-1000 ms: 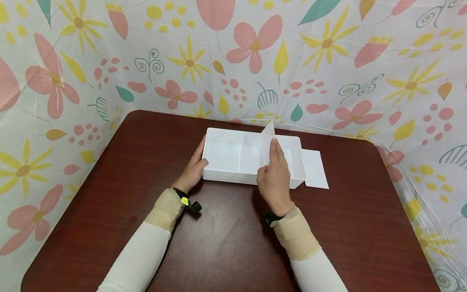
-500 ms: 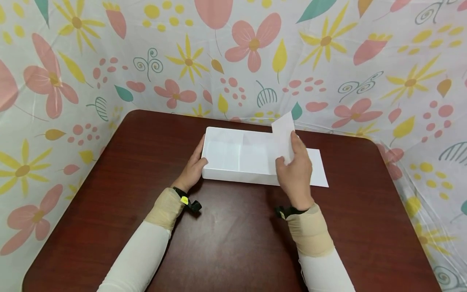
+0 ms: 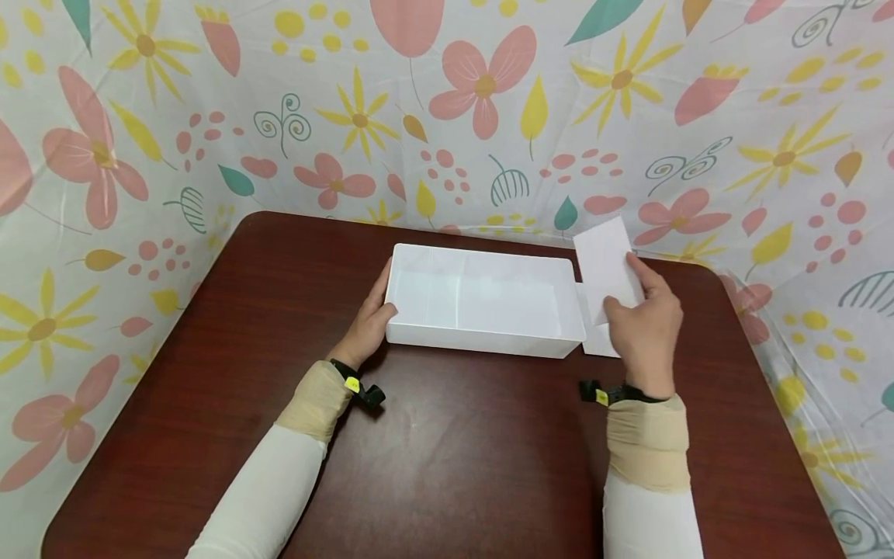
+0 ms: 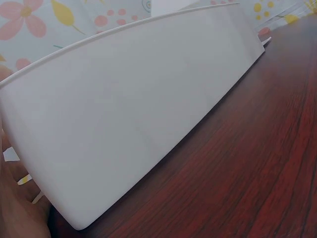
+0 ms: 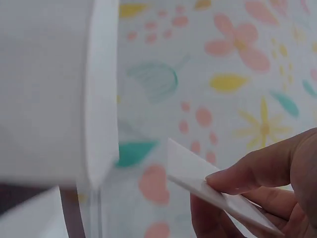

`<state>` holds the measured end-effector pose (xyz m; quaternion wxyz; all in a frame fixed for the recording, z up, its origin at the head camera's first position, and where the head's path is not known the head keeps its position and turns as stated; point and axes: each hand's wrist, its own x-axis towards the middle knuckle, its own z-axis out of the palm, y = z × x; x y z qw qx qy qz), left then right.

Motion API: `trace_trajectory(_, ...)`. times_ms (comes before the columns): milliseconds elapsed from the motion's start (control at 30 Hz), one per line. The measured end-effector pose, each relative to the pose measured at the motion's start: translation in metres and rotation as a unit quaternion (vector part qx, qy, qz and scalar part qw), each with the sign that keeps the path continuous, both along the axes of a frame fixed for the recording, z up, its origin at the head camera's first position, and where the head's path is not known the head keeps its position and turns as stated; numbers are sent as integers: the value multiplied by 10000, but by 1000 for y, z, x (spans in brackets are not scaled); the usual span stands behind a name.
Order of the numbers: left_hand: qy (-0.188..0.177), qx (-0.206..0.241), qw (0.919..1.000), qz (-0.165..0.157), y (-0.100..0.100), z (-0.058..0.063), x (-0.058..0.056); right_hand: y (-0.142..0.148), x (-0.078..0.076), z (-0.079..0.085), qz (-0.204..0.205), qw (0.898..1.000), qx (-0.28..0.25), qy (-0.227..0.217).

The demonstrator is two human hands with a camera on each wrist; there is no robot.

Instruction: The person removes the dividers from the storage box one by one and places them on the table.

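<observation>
A long white plastic storage box (image 3: pixel 489 345) sits on the table, a thin divider (image 3: pixel 459 291) standing across its inside left of the middle. My left hand (image 3: pixel 365 326) grips the box's left end, thumb near the rim and fingers along the end wall. In the left wrist view the box's long front wall (image 4: pixel 133 109) fills most of the picture. My right hand (image 3: pixel 646 330) pinches a flat white divider panel (image 3: pixel 606 260) between thumb and fingers, tilted up beyond the box's right end. A second white panel (image 3: pixel 599 341) lies flat beside that end, partly hidden by the held one.
The dark brown wooden table (image 3: pixel 447 458) has rounded back corners. Right behind it hangs a white floral curtain (image 3: pixel 482 171), which also runs along the left and right sides. Both wrists carry black straps (image 3: pixel 615 394) over tan wraps.
My right hand has lifted the divider panel out of the box's right part and carried it rightward, over the panel on the table. My left hand stays at the box's left end.
</observation>
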<state>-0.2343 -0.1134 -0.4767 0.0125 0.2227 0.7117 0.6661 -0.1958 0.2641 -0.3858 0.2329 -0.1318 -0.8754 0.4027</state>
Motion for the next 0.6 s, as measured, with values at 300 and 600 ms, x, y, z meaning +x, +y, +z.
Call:
trace_trajectory(300,-128,-58,9999,49,0,1,0,69,4,-8,-948,9888,-418,-1070)
trace_trajectory(600,-159,17,9999,53,1,0,1,99,-3,-36,-963,9837,-372,-1469)
